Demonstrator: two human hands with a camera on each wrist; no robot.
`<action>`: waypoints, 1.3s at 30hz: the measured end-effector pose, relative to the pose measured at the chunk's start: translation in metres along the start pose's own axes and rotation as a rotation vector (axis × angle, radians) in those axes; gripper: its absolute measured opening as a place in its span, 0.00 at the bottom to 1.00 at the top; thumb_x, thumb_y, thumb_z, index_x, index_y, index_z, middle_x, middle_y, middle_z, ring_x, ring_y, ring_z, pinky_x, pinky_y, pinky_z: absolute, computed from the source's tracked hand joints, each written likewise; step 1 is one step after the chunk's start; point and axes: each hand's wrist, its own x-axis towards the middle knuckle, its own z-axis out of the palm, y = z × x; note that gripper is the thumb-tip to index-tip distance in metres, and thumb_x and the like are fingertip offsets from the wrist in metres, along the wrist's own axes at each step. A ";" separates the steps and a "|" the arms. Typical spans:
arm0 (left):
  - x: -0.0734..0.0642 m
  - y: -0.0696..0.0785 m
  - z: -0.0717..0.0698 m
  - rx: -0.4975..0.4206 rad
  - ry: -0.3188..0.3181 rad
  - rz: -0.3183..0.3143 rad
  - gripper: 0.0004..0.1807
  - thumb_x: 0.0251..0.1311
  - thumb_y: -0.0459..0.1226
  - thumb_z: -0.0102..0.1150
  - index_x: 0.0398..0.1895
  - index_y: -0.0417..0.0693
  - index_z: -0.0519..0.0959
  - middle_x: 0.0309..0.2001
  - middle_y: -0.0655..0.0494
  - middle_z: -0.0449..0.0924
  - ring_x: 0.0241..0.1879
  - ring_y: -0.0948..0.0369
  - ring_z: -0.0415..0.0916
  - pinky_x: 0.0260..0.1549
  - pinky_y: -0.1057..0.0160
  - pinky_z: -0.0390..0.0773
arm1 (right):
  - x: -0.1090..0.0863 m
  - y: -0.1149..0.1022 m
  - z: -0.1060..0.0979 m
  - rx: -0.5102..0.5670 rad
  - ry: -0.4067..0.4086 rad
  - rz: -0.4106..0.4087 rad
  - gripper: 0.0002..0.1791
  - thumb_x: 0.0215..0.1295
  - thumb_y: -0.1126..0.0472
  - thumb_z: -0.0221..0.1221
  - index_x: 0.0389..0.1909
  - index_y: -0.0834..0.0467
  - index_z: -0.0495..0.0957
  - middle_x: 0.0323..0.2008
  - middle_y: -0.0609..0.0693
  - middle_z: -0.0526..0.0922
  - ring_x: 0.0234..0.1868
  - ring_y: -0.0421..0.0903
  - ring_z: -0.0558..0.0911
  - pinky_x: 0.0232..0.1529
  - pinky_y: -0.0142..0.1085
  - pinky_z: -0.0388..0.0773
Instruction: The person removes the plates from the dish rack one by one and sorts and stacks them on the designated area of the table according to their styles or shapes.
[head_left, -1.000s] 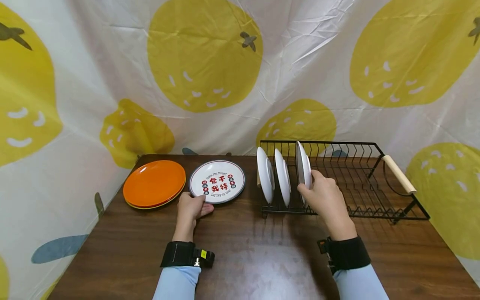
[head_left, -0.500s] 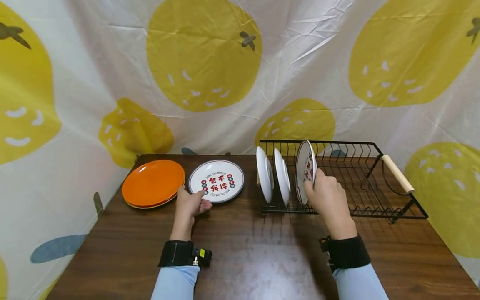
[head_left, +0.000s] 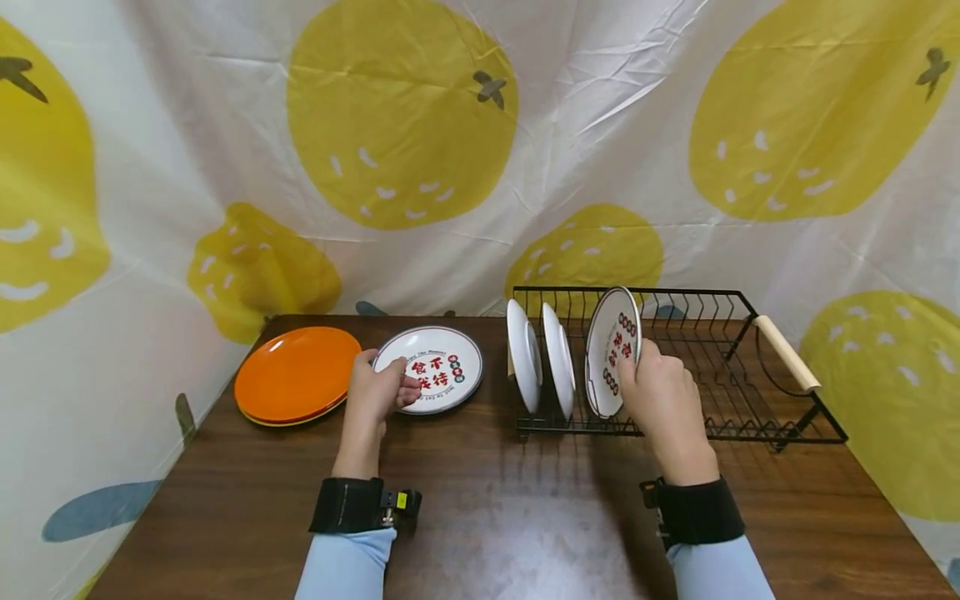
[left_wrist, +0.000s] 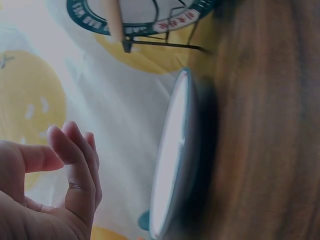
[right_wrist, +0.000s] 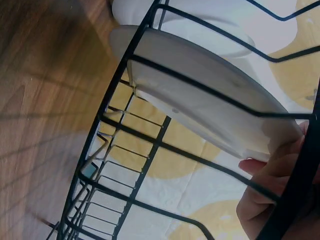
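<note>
My right hand [head_left: 666, 400] grips the near edge of a white plate [head_left: 609, 354] with red lettering, standing turned in the dish rack [head_left: 750, 434]. In the right wrist view, its fingers [right_wrist: 265, 195] hold the rim of that plate [right_wrist: 200, 75] behind the black wires. My left hand [head_left: 373, 387] hovers at the left front of another white plate [head_left: 442, 398] with red characters, which lies flat on the table. The left wrist view shows a gap between the relaxed, bent fingers [left_wrist: 80, 170] and this plate [left_wrist: 172, 155]; nothing is held.
Two white plates [head_left: 557, 360] stand upright in the rack's left slots. A wooden handle [head_left: 786, 353] forms the rack's right end. Orange plates [head_left: 296, 375], with a yellow rim below, lie stacked at the left. A lemon-print curtain [head_left: 405, 275] hangs behind the table [head_left: 495, 517].
My right hand has turned the plate in the rack so its printed face shows. My left hand has come off the rim of the flat plate and risen slightly.
</note>
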 end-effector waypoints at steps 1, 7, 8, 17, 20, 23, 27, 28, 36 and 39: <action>-0.002 0.003 0.000 0.001 -0.002 0.008 0.43 0.80 0.42 0.54 0.86 0.45 0.42 0.29 0.48 0.86 0.18 0.64 0.83 0.23 0.71 0.86 | 0.000 0.000 -0.002 0.009 0.009 0.003 0.19 0.80 0.56 0.48 0.49 0.70 0.77 0.34 0.70 0.87 0.25 0.61 0.85 0.21 0.52 0.78; -0.014 0.022 -0.002 -0.008 -0.022 0.088 0.35 0.81 0.42 0.52 0.83 0.42 0.51 0.28 0.51 0.86 0.19 0.64 0.83 0.23 0.71 0.85 | 0.002 -0.003 -0.021 0.066 0.069 0.020 0.22 0.81 0.57 0.47 0.57 0.72 0.77 0.38 0.72 0.87 0.27 0.60 0.86 0.22 0.49 0.79; -0.016 0.025 -0.002 -0.006 -0.025 0.102 0.34 0.81 0.42 0.51 0.82 0.42 0.53 0.28 0.52 0.86 0.19 0.63 0.84 0.23 0.71 0.85 | 0.002 -0.003 -0.025 0.078 0.081 0.024 0.22 0.81 0.57 0.47 0.58 0.72 0.77 0.37 0.71 0.88 0.26 0.59 0.85 0.20 0.47 0.78; -0.037 0.045 -0.002 -0.089 -0.134 0.181 0.24 0.83 0.43 0.51 0.75 0.44 0.67 0.33 0.52 0.86 0.26 0.62 0.84 0.30 0.71 0.87 | -0.004 -0.004 -0.052 0.193 0.256 0.058 0.21 0.80 0.61 0.45 0.58 0.73 0.77 0.35 0.71 0.87 0.20 0.52 0.77 0.15 0.33 0.68; -0.043 0.051 -0.001 -0.122 -0.173 0.217 0.22 0.83 0.42 0.51 0.72 0.42 0.69 0.31 0.55 0.85 0.26 0.62 0.84 0.30 0.71 0.87 | -0.005 -0.005 -0.057 0.239 0.306 0.089 0.19 0.78 0.62 0.47 0.55 0.71 0.80 0.30 0.67 0.85 0.18 0.47 0.71 0.14 0.31 0.62; -0.052 0.058 0.002 -0.141 -0.185 0.270 0.19 0.83 0.41 0.51 0.68 0.41 0.71 0.29 0.55 0.85 0.25 0.63 0.83 0.30 0.70 0.87 | -0.007 -0.006 -0.062 0.286 0.287 0.145 0.19 0.80 0.58 0.48 0.55 0.66 0.81 0.25 0.60 0.81 0.17 0.43 0.69 0.15 0.32 0.62; -0.069 0.067 0.007 -0.146 -0.179 0.361 0.15 0.82 0.38 0.53 0.61 0.38 0.75 0.28 0.56 0.85 0.24 0.63 0.83 0.30 0.69 0.88 | -0.006 -0.008 -0.065 0.414 0.203 0.207 0.20 0.83 0.53 0.49 0.60 0.62 0.80 0.21 0.44 0.79 0.17 0.37 0.73 0.17 0.30 0.69; -0.073 0.069 0.009 -0.147 -0.181 0.383 0.14 0.81 0.38 0.53 0.60 0.38 0.76 0.28 0.56 0.86 0.24 0.62 0.83 0.30 0.68 0.88 | -0.006 -0.008 -0.065 0.465 0.185 0.212 0.20 0.84 0.53 0.49 0.61 0.62 0.79 0.21 0.41 0.79 0.18 0.36 0.74 0.18 0.29 0.72; -0.098 0.080 0.025 -0.122 -0.316 0.530 0.13 0.78 0.34 0.56 0.59 0.35 0.77 0.31 0.56 0.87 0.26 0.61 0.86 0.31 0.65 0.90 | -0.006 -0.014 -0.063 0.844 0.044 0.161 0.16 0.84 0.55 0.53 0.58 0.64 0.76 0.26 0.38 0.84 0.22 0.37 0.77 0.22 0.27 0.77; -0.104 0.081 0.028 -0.107 -0.401 0.561 0.14 0.78 0.33 0.57 0.60 0.36 0.77 0.34 0.54 0.88 0.27 0.60 0.86 0.33 0.63 0.91 | -0.009 -0.019 -0.063 0.915 -0.002 0.097 0.15 0.83 0.55 0.54 0.57 0.64 0.77 0.27 0.41 0.85 0.23 0.37 0.77 0.22 0.27 0.76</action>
